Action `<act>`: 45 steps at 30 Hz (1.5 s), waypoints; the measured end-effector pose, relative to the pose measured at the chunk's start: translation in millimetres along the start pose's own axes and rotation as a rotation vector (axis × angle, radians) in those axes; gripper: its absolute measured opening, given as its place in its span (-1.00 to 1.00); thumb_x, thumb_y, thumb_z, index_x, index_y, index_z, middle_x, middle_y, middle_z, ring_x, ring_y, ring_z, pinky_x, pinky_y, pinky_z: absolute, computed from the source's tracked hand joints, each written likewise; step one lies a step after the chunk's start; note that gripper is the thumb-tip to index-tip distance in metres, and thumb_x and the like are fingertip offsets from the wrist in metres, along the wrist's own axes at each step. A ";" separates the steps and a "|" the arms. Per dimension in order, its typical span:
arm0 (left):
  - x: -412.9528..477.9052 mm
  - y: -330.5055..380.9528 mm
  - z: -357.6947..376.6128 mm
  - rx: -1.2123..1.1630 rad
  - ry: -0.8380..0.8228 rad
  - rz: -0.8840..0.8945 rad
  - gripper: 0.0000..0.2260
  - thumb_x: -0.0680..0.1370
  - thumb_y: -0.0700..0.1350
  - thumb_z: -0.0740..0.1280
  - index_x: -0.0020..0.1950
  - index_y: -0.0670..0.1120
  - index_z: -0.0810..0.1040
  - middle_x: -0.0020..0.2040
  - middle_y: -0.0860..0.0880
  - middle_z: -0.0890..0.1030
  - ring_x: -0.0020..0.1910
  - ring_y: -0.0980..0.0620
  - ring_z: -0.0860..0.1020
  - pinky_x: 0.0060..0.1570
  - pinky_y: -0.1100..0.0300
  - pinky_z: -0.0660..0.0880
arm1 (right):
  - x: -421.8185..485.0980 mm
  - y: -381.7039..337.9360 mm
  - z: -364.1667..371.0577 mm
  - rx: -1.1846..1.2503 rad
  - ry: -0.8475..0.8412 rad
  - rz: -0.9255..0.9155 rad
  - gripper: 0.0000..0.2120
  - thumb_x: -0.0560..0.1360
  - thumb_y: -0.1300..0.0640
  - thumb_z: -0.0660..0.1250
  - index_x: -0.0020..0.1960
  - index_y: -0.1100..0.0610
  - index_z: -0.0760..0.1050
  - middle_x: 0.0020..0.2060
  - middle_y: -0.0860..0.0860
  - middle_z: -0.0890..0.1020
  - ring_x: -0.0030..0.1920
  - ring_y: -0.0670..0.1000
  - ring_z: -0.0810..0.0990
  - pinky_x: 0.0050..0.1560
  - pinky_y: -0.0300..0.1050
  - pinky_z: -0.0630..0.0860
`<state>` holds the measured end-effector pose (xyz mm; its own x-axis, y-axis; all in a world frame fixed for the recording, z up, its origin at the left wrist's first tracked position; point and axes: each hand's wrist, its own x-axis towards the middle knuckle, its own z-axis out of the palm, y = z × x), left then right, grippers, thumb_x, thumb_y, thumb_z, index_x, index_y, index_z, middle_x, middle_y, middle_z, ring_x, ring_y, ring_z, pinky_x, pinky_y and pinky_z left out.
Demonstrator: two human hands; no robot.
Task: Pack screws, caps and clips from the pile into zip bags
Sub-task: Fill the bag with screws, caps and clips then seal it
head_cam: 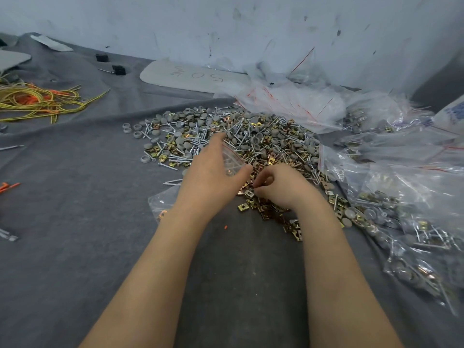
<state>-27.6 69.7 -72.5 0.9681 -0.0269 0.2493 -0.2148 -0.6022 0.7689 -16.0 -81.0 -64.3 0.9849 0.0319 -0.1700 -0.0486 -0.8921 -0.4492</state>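
Head view: the left hand [213, 172] reaches over the near edge of the pile [251, 136] and grips a small clear zip bag [232, 160] between thumb and fingers, with the bag held just above the parts. The right hand [278, 187] is just right of it with its fingers curled, tips down among the gold clips [251, 202] at the near side of the pile. Cannot tell if a clip is actually pinched between them. The pile sits mid-scene on a grey cloth [75, 197] and is a mix of silver screws [175, 156], round grey caps [180, 141] and clips, with caps more to the left and far side and clips mostly near. A second clear bag [160, 199] lies flat on the cloth, partly under the left wrist, with something orange inside. Filled bags [401, 209] of the same mixed parts are heaped along the right edge, touching the pile. A crumpled heap of empty bags [288, 101] with red seal lines lies at the far right, against the wall [226, 21]. Far of the pile is a flat grey board [190, 76] with handwriting on it. At far left there is a tangle of yellow-green wires [37, 101] and two small black blocks [118, 69]. Orange bits [7, 187] lie at the left edge.
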 end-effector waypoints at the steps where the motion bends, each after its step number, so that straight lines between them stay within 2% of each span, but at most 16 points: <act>1: 0.1 0.3 -0.7 -0.012 0.003 -0.003 -0.31 0.47 0.08 0.43 0.51 0.01 0.19 0.32 -0.07 0.50 0.27 -0.05 0.47 0.20 0.09 0.39 | 0.1 -3.5 1.8 -0.030 -0.015 0.005 -0.92 0.49 0.13 0.38 -0.15 0.00 0.51 -0.18 -0.04 0.56 -0.06 0.02 0.55 -0.07 -0.16 0.45; 5: -0.2 0.8 0.2 -0.006 -0.004 0.004 -0.31 0.47 0.07 0.43 0.51 0.00 0.19 0.32 -0.07 0.50 0.28 -0.05 0.47 0.21 0.10 0.38 | 0.4 -8.3 3.8 -0.085 -0.003 0.014 -0.82 0.52 0.09 0.37 -0.23 0.01 0.44 -0.14 0.02 0.55 -0.01 0.08 0.53 -0.04 -0.12 0.44; 9: -0.8 -0.2 3.8 0.055 -0.040 0.016 -0.29 0.47 0.08 0.43 0.52 -0.04 0.19 0.35 -0.11 0.47 0.31 -0.07 0.43 0.23 0.12 0.35 | 4.5 -2.4 3.2 -0.006 0.161 0.018 -0.88 0.56 0.10 0.30 -0.15 0.07 0.47 -0.12 0.06 0.59 -0.10 0.06 0.53 -0.12 -0.15 0.35; 13: -1.6 -1.3 7.5 0.092 -0.077 0.020 -0.29 0.46 0.11 0.43 0.51 -0.01 0.18 0.38 -0.07 0.44 0.33 -0.06 0.42 0.22 0.09 0.37 | 7.3 2.1 0.6 0.492 0.423 0.011 -0.92 0.54 0.12 0.33 -0.04 0.06 0.42 -0.13 -0.02 0.55 -0.06 0.02 0.56 -0.04 -0.03 0.48; 16: -2.4 -0.9 10.3 0.105 -0.097 0.031 -0.27 0.46 0.10 0.43 0.52 0.00 0.15 0.40 -0.05 0.42 0.32 -0.06 0.42 0.21 0.10 0.37 | 4.6 -1.3 -1.8 0.786 0.346 -0.016 -0.87 0.47 0.13 0.42 -0.07 0.01 0.46 -0.16 0.00 0.64 -0.26 -0.15 0.56 -0.17 -0.10 0.48; 18: -2.4 -0.6 11.3 0.114 -0.102 0.030 -0.26 0.46 0.08 0.43 0.53 -0.01 0.13 0.39 -0.06 0.42 0.32 -0.07 0.43 0.20 0.09 0.38 | 1.8 -4.7 -0.8 0.762 0.198 -0.068 -0.90 0.45 0.13 0.43 -0.08 0.04 0.53 -0.29 -0.06 0.68 -0.42 -0.24 0.51 -0.30 -0.21 0.43; 20: -2.1 -0.8 11.4 0.112 -0.102 0.030 -0.26 0.46 0.06 0.43 0.53 -0.01 0.13 0.38 -0.06 0.43 0.30 -0.07 0.44 0.19 0.08 0.40 | 1.0 -5.1 -0.4 0.747 0.165 -0.133 -0.98 0.48 0.13 0.40 -0.11 0.06 0.57 -0.34 -0.09 0.68 -0.46 -0.26 0.49 -0.40 -0.31 0.43; 23: -2.6 -0.7 10.8 0.121 -0.103 0.032 -0.25 0.45 0.11 0.44 0.53 0.02 0.13 0.39 -0.04 0.42 0.31 -0.07 0.43 0.24 0.04 0.40 | 3.2 4.5 -6.7 0.753 0.415 -0.088 -0.89 0.55 0.16 0.31 -0.14 0.00 0.53 -0.33 -0.11 0.68 -0.40 -0.30 0.52 -0.38 -0.38 0.43; 25: -3.0 -0.7 10.7 0.130 -0.103 0.035 -0.24 0.46 0.13 0.43 0.53 0.02 0.13 0.41 -0.03 0.41 0.33 -0.06 0.41 0.25 0.05 0.37 | 4.1 13.3 -9.9 0.604 0.525 -0.003 -0.86 0.54 0.18 0.31 -0.15 -0.02 0.51 -0.22 -0.06 0.68 -0.22 -0.18 0.60 -0.30 -0.29 0.44; 28: -3.0 -0.5 10.5 0.112 -0.098 0.031 -0.25 0.46 0.13 0.43 0.53 0.03 0.13 0.40 -0.03 0.42 0.32 -0.05 0.43 0.23 0.05 0.39 | 6.3 19.5 -6.0 0.251 0.341 0.077 -0.89 0.50 0.19 0.35 -0.10 -0.02 0.52 -0.02 0.00 0.62 -0.21 -0.07 0.55 -0.30 -0.24 0.36; 31: -1.9 -0.9 10.1 0.103 -0.086 0.035 -0.26 0.46 0.12 0.43 0.53 0.03 0.15 0.40 -0.03 0.43 0.32 -0.05 0.43 0.22 0.06 0.38 | 8.8 15.7 2.2 0.068 0.137 0.082 -0.84 0.47 0.21 0.38 -0.03 -0.03 0.51 0.15 0.05 0.57 0.02 0.04 0.56 -0.07 -0.21 0.39; 33: -2.1 -0.5 10.5 0.093 -0.087 0.032 -0.26 0.45 0.12 0.44 0.53 0.03 0.15 0.39 -0.03 0.43 0.32 -0.05 0.43 0.23 0.05 0.39 | 11.2 13.4 5.8 0.021 0.136 0.093 -0.80 0.47 0.19 0.38 0.01 -0.06 0.49 0.20 0.11 0.52 0.12 0.12 0.54 0.03 -0.13 0.45; 35: -2.0 -0.8 11.0 0.087 -0.086 0.032 -0.25 0.45 0.12 0.44 0.53 0.03 0.15 0.40 -0.03 0.42 0.32 -0.05 0.43 0.23 0.04 0.39 | 13.9 12.1 9.0 -0.025 0.176 0.101 -0.84 0.48 0.15 0.38 -0.03 -0.07 0.46 0.15 0.15 0.50 0.10 0.18 0.53 0.04 -0.06 0.47; 39: -1.5 -1.2 11.0 0.092 -0.085 0.035 -0.25 0.45 0.13 0.44 0.53 0.02 0.15 0.41 -0.02 0.41 0.34 -0.05 0.41 0.24 0.06 0.37 | 15.1 12.7 12.6 0.017 0.296 0.087 -0.94 0.48 0.08 0.40 -0.10 -0.02 0.52 0.13 0.14 0.53 0.14 0.18 0.51 0.13 0.00 0.49; 42: -1.9 -1.5 10.9 0.095 -0.082 0.034 -0.24 0.44 0.14 0.44 0.53 0.02 0.15 0.42 -0.02 0.40 0.34 -0.05 0.41 0.25 0.06 0.37 | 15.7 14.3 11.2 0.081 0.334 0.077 -0.92 0.49 0.07 0.40 -0.13 -0.03 0.49 0.10 0.12 0.56 0.12 0.14 0.52 0.11 -0.03 0.48; 45: -2.2 -1.9 11.6 0.098 -0.091 0.036 -0.23 0.45 0.13 0.44 0.53 0.02 0.13 0.43 -0.03 0.39 0.35 -0.05 0.40 0.27 0.04 0.36 | 13.8 13.8 5.5 0.383 0.423 0.034 -0.94 0.50 0.11 0.39 -0.11 0.01 0.52 -0.14 -0.05 0.60 -0.02 0.03 0.58 0.00 -0.06 0.49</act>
<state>-27.8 61.7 -81.3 0.9686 -0.1197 0.2180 -0.2405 -0.6741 0.6984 -4.0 -90.4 -77.6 0.9587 -0.2472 0.1408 -0.0601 -0.6597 -0.7491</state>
